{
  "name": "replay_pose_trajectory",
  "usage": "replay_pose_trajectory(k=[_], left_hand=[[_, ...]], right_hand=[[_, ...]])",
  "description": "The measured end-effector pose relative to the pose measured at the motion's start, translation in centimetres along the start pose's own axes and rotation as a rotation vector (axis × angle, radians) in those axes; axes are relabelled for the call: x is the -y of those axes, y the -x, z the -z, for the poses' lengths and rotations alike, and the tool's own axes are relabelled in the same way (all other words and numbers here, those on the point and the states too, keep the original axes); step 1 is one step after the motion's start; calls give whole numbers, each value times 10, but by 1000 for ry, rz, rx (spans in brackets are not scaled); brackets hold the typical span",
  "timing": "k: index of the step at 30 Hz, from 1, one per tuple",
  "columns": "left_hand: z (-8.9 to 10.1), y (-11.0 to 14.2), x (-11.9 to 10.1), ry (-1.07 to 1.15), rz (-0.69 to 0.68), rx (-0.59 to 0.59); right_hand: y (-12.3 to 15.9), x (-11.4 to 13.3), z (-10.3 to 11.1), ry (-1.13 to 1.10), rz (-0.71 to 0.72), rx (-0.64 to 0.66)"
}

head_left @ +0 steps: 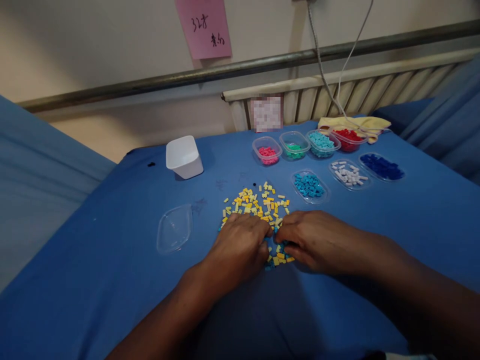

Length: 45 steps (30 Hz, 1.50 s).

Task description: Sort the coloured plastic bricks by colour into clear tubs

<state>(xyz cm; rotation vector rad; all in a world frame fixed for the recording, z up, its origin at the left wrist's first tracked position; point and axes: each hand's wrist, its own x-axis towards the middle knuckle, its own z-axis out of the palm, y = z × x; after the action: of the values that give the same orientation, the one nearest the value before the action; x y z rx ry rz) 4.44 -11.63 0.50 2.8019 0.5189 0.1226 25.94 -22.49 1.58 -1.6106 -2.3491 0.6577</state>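
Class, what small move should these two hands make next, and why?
Probably the right hand should draw out the small blue plastic pieces near its fingers: they lie mixed with small yellow plastic pieces, while a clear plastic tray beyond that hand holds only blue ones.

Hands over yellow bricks, blue cloth

A blue-covered surface bears loose yellow and blue pieces, a white tub, seven filled clear containers, a clear shallow tray and yellow fabric.
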Motion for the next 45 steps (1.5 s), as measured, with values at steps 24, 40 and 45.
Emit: replay_pose_trajectory(k=[24,40,45], left_hand=[[3,-1,3,-173,-55,111],[9,-6,2,-16,15,99],[7,-6,5,47,46,40]], right_hand=[[2,9,-8,138,26,27],[-3,8,-18,122,60,26],[-5,5,-12,91,61,10]])
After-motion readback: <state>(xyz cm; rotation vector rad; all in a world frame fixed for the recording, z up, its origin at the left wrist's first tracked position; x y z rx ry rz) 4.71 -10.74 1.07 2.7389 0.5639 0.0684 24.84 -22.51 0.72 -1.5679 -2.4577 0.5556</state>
